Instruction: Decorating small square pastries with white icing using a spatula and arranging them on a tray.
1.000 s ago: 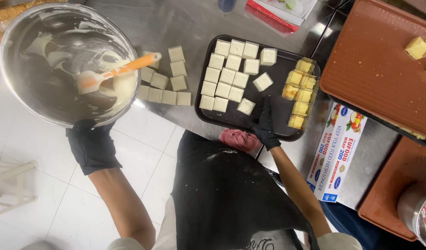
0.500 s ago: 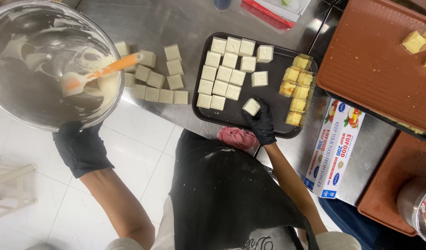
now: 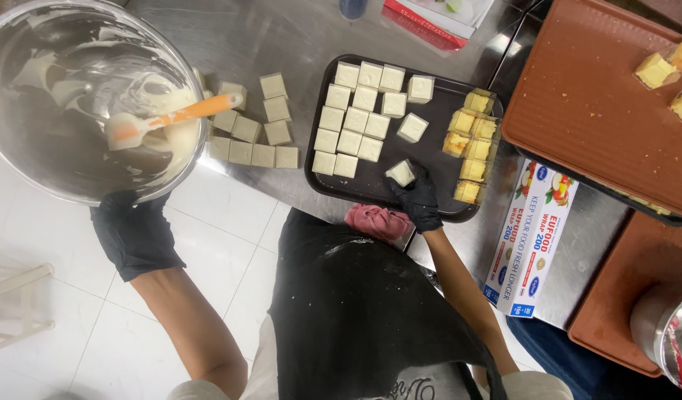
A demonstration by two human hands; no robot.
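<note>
My left hand [image 3: 136,235], in a black glove, holds a large steel bowl [image 3: 30,159] by its near rim, out over the white floor. Pale batter and an orange-handled spatula [image 3: 171,117] lie inside the bowl. My right hand [image 3: 418,198], also gloved in black, grips a small pale cube [image 3: 400,172] at the near edge of a black tray [image 3: 370,181]. Rows of pale cubes [image 3: 356,118] fill the tray's left part, and yellow-filled cubes [image 3: 470,141] stand along its right side.
More pale cubes [image 3: 256,130] sit on the steel counter beside the bowl. A brown tray [image 3: 593,104] with yellow pieces lies to the right, a cling-wrap box [image 3: 530,237] below it. A pink cloth [image 3: 378,221] hangs at the counter edge.
The bowl has tilted and swung, so the spatula now points right. My right hand has slid left along the tray's near edge, still holding a cube.
</note>
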